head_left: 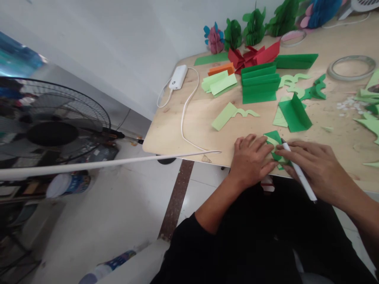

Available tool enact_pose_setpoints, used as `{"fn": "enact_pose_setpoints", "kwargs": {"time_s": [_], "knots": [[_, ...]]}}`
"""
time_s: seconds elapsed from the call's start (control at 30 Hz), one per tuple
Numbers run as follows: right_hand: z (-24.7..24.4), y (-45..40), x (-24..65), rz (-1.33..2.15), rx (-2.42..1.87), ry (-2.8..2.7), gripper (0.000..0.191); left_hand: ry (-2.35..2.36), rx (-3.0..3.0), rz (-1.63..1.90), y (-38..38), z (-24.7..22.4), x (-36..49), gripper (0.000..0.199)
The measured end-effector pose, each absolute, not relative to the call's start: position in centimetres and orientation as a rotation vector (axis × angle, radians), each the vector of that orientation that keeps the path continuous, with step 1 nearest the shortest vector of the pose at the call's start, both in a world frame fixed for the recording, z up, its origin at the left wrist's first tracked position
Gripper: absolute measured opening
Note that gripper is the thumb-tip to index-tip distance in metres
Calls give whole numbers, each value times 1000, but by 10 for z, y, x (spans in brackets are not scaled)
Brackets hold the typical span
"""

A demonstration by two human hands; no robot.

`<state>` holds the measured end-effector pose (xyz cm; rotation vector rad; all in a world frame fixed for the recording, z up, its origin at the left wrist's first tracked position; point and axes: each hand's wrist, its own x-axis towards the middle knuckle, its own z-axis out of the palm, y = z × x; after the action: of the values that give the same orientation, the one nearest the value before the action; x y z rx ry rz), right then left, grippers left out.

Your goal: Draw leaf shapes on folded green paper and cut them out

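My left hand [251, 161] lies flat with the fingers spread, not clenched, pressing on a small folded green paper [274, 146]; that paper sits near the front edge of the wooden table [189, 130], between my hands, its edges partly under my left fingertips and close by my right fingers; my right hand [322, 169] is closed around a white pen [299, 171], fingers lying over the barrel; the pen's dark tip is right beside the green paper, can't tell if it touches.

Farther up the table: a tall stack of folded dark green paper [259, 83]; a folded dark green piece [294, 112] standing on its edges just past my hands; a cut light green strip [231, 116]; light green strips [219, 83] beside an orange paper [220, 69]; a folded red paper [251, 57]; paper honeycomb decorations [254, 27] line the far edge; small white scraps [348, 104] lie on the right.

Two round things hold nothing I can make out: a ring of clear tape [351, 68] and a pink tape ring [293, 38], both lying flat; a white power bank [178, 77] sits on the left with its white cable [186, 118] running off the table; a standing fan [51, 133] is on the floor to the left.
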<state>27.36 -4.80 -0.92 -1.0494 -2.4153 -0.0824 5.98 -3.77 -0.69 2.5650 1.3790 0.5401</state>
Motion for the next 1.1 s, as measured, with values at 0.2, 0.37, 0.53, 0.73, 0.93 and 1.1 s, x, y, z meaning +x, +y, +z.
{"fn": "enact_pose_setpoints", "kwargs": {"time_s": [0.2, 0.37, 0.53, 0.73, 0.93, 1.1], "knots": [[-4, -49, 273, -47, -1056, -2412, 36, 1394, 2586, 505, -38, -6, 60, 40], [-5, -48, 272, -65, -1052, -2407, 36, 1397, 2582, 501, -38, -6, 60, 39], [-7, -48, 270, -98, -1064, -2397, 36, 1405, 2572, 514, -39, -5, 60, 38], [-5, -49, 266, -98, -1078, -2386, 36, 1408, 2558, 538, -39, -6, 61, 38], [-5, -49, 268, -67, -1075, -2375, 42, 1410, 2566, 528, -38, -7, 62, 37], [-5, -49, 272, -21, -1063, -2400, 42, 1412, 2557, 530, -38, -6, 62, 38]]}}
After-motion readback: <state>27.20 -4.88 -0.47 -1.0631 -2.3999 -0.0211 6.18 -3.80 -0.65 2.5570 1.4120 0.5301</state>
